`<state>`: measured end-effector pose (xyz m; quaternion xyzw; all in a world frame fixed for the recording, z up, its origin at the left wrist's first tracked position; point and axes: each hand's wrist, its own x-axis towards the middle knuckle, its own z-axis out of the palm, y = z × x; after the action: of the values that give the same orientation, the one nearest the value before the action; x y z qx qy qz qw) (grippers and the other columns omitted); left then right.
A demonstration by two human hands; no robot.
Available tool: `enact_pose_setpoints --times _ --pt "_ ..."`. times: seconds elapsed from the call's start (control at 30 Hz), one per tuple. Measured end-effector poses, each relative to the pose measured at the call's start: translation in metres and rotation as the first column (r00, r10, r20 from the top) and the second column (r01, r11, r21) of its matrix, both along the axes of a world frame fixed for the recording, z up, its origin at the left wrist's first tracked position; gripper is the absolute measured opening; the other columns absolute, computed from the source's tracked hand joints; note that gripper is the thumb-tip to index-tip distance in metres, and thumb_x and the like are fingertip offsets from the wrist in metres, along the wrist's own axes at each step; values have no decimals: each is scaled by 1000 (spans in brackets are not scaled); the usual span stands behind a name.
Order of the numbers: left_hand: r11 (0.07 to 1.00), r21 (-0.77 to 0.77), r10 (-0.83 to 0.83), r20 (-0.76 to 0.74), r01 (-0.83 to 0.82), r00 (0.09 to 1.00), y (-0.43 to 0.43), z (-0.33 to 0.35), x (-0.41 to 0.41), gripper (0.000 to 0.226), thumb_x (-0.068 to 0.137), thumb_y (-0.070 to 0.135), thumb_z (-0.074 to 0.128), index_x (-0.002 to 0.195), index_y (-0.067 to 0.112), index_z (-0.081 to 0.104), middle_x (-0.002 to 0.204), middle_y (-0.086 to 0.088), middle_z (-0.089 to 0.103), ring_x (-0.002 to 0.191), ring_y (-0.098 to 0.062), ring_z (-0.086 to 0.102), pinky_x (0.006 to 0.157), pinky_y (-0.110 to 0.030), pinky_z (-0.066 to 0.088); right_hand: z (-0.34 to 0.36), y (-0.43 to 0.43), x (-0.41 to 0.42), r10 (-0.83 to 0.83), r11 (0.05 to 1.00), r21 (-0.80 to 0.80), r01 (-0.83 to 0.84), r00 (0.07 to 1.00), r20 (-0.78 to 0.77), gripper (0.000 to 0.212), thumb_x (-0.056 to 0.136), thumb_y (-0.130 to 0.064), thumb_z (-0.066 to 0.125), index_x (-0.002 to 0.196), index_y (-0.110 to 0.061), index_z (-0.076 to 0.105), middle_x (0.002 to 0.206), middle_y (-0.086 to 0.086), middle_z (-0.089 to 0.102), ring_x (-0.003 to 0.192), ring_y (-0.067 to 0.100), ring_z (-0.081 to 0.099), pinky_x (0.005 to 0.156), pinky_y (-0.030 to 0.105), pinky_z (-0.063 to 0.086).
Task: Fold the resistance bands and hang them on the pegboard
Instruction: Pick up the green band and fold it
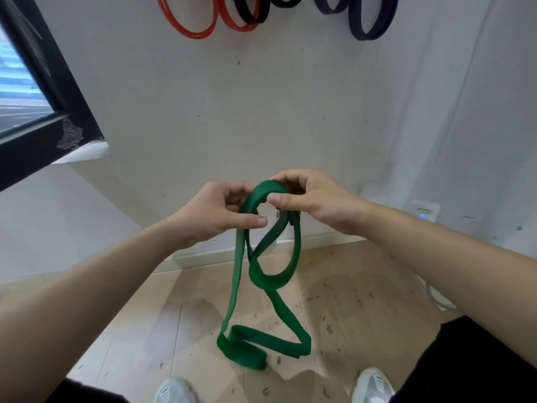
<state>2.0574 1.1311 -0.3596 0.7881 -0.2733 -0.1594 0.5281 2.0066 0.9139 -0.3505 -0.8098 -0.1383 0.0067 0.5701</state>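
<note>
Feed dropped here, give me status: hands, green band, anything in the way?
Left hand and right hand pinch green band top loop. Band twisted, unfolded, dangling. Red bands, black bands, purple bands hung above; nothing blocking.

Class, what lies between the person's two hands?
Head view: top loop of the green band, held by left hand and right hand.

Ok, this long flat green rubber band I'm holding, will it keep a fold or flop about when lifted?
Probably floppy: the long flat green rubber band droops from the left hand and right hand in loose, twisted loops. It likely won't keep a fold unless pinched, since its low end slumps over itself. It seems light: a finger-and-thumb pinch carries it.
</note>
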Motion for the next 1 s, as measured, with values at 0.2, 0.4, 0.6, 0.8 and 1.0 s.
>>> enact_pose_setpoints --times 0.2,0.4,0.6,0.8,1.0 --pt "988 149 -28 4 27 1000 -11 -14 -5 26 76 7 85 95 4 66 85 -11 71 82 -25 71 86 -39 61 24 1 -12 -59 985 164 45 995 80 27 85 -25 68 110 -15 67 95 -2 68 87 12 64 86 34 56" --pt "966 233 -98 -86 115 992 -5 -30 2 31 82 14 82 106 21 64 104 -6 76 98 -17 73 97 -37 57 48 -21 -9 -249 866 465 183 965 83 10 98 -18 57 101 -14 66 81 -8 65 82 13 64 90 37 54" --pt "988 148 -36 -23 39 999 -14 -27 6 33 82 5 81 112 12 67 92 -4 74 91 -22 72 88 -34 59 47 -43 2 -361 762 574 299 932 -6 14 102 -22 54 97 -14 62 85 -2 54 77 14 63 88 38 51" --pt "990 59 122 55 -125 991 -10 -18 13 29 84 8 79 111 13 67 100 -7 72 94 -22 73 91 -34 59 28 -71 13 -380 861 373 345 925 23 8 98 -20 60 104 -14 60 88 -3 58 80 15 63 89 38 51" --pt "973 -157 185 76 -171 980 -1 5 11 33 89 0 69 113 23 70 91 1 74 95 -23 70 92 -34 59 -4 -91 14 -99 912 -410 23 981 -164 25 84 -20 79 102 -7 66 88 2 65 81 15 65 83 32 53"
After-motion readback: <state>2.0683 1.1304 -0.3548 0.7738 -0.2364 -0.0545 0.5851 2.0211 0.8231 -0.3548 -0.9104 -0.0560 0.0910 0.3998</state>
